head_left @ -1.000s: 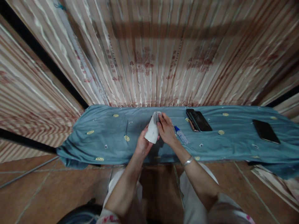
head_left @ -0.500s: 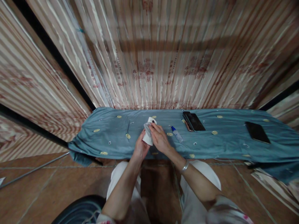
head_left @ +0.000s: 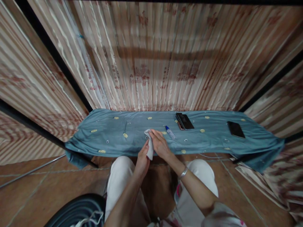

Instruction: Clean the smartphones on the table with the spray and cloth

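My left hand is closed around the lower part of a white phone, which is tilted nearly edge-on. Over its upper end lies a pale grey cloth, pinched and pressed there by my right hand. Both hands meet just above the front edge of the covered table. A small clear bottle with a blue cap lies to the right of my right hand. Fingers and cloth hide much of the phone.
Two stacked dark phones lie behind the bottle. Farther right is a dark tablet-like slab. A blue patterned cloth covers the table. Black frame poles and striped curtains surround it. A black round stool stands at lower left.
Both hands have come nearer to me with the phone and cloth. The phone has turned from showing its white back with the camera to nearly edge-on. The view has shifted somewhat.
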A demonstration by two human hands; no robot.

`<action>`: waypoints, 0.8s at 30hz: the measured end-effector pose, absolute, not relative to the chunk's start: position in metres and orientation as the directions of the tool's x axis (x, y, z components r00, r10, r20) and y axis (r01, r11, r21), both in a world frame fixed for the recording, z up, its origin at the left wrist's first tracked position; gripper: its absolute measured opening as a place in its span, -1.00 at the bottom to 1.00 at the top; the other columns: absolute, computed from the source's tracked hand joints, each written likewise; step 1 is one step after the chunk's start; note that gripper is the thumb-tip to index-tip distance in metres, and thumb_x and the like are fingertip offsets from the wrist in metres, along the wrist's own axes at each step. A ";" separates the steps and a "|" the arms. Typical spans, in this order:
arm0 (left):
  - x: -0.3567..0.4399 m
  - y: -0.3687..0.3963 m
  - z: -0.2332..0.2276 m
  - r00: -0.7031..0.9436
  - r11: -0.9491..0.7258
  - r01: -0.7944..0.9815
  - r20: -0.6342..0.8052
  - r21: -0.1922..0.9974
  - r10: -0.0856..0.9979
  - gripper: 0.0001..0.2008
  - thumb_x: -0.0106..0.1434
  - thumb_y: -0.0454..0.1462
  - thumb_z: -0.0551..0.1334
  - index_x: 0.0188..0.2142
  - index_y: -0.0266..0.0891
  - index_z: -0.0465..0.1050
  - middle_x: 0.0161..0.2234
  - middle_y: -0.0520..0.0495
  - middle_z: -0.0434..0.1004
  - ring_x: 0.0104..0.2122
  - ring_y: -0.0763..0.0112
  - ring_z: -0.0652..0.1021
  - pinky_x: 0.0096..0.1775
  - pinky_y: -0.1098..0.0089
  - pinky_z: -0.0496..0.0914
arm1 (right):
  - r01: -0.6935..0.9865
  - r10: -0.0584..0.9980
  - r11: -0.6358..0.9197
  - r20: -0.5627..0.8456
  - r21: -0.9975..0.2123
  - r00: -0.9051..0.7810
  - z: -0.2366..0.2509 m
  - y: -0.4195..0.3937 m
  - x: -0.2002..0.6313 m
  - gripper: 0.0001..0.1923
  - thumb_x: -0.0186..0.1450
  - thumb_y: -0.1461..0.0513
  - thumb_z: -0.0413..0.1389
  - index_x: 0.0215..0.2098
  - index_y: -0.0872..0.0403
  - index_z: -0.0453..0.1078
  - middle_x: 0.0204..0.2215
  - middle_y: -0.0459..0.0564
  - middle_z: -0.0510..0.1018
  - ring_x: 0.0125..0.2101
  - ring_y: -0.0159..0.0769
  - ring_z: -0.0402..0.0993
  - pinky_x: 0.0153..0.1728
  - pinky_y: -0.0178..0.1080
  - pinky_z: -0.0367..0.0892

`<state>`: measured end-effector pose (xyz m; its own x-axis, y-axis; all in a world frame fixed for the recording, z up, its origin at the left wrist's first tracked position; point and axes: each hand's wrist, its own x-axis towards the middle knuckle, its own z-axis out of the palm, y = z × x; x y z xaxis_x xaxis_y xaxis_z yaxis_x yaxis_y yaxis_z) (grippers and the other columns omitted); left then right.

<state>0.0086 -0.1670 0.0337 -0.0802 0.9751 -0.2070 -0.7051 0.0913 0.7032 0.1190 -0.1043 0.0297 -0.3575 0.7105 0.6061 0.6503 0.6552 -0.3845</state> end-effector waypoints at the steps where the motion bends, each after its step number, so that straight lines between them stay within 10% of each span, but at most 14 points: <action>1: 0.010 -0.173 0.036 -0.071 0.113 -0.691 -0.223 0.714 0.972 -0.56 0.03 -0.20 0.41 -0.07 -0.26 0.55 0.05 -0.20 0.53 0.10 0.10 0.46 0.08 0.21 0.33 | 0.655 0.720 0.642 0.605 -0.398 -0.339 0.031 -0.104 0.122 -0.52 0.42 0.29 -0.23 0.19 0.14 0.32 0.15 0.15 0.40 0.15 -0.15 0.28 0.17 -0.04 0.28; 13: 0.009 -0.219 0.058 0.027 0.159 -0.718 -0.201 0.677 0.979 -0.44 -0.02 -0.14 0.44 0.00 -0.21 0.51 -0.01 -0.21 0.56 -0.04 0.06 0.55 -0.08 0.16 0.45 | 0.614 0.762 0.548 0.642 -0.569 -0.086 0.026 -0.129 0.142 -0.60 0.40 0.25 -0.13 0.08 0.08 0.43 0.03 0.15 0.53 0.07 -0.14 0.42 0.12 0.05 0.30; 24: 0.019 -0.235 0.056 0.038 0.167 -0.734 -0.206 0.658 0.978 -0.50 -0.01 -0.20 0.42 -0.04 -0.24 0.52 -0.01 -0.20 0.56 -0.06 0.11 0.56 -0.04 0.18 0.43 | 0.632 0.648 0.669 0.724 -0.392 -0.236 0.055 -0.169 0.140 -0.52 0.39 0.33 -0.19 0.18 0.06 0.33 0.15 0.12 0.41 0.17 -0.18 0.27 0.16 0.01 0.27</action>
<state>0.0193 -0.2351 0.0557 0.0380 0.9778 -0.2063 -0.7340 0.1674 0.6582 0.1401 -0.1694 0.0546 -0.2364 0.6476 0.7243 0.6318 0.6688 -0.3918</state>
